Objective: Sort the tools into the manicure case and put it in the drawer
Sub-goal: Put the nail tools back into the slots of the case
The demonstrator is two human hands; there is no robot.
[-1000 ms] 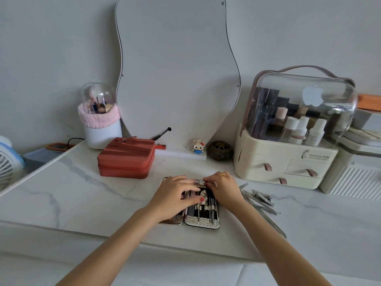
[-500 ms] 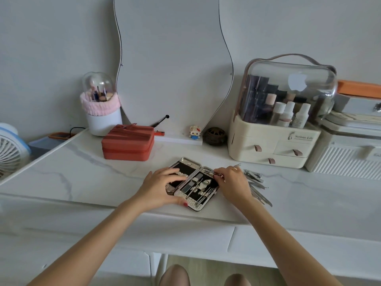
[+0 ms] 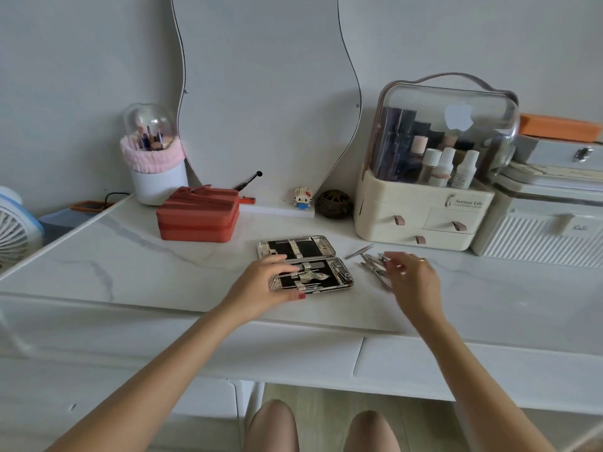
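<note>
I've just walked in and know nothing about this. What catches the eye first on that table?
Probably the open manicure case in the middle of the white table, with the left hand resting on its near half. Just right of it, the right hand hovers over a loose pile of metal tools. Behind them stand a red zipped box and a clear-lidded cosmetics organiser.

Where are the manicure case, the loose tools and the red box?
manicure case (image 3: 295, 246): head view, open far half's black lining.
loose tools (image 3: 359, 252): head view, far sliver's shaft.
red box (image 3: 199, 210): head view, lid top.
</note>
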